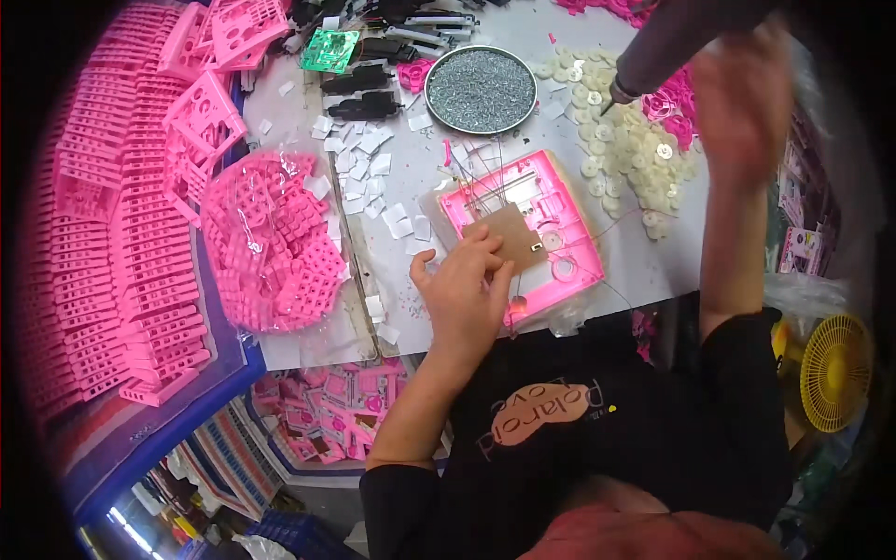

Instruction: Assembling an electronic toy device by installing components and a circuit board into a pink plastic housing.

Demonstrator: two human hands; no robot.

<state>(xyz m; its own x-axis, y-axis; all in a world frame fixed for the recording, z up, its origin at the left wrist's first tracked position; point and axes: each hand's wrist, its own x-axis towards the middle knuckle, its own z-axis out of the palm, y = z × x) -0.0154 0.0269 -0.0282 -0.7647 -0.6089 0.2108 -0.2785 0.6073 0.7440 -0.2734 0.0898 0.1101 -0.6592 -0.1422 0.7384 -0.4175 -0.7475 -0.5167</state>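
My left hand rests its bent fingertips on a flat brown board, holding it down against an open pink plastic casing. Thin wires run out from around the board, and a small round metallic part sits beside it in the casing. At the upper right, my right hand is raised and smeared by motion. It is right beside a dark electric screwdriver, whose tip points down-left over a heap of whitish round discs. Whether its fingers close round the screwdriver cannot be made out.
A round dish of small metal screws stands behind the casing. Left of it lie white paper squares, black parts and a green circuit board. A bag of pink parts and stacked pink casings fill the left.
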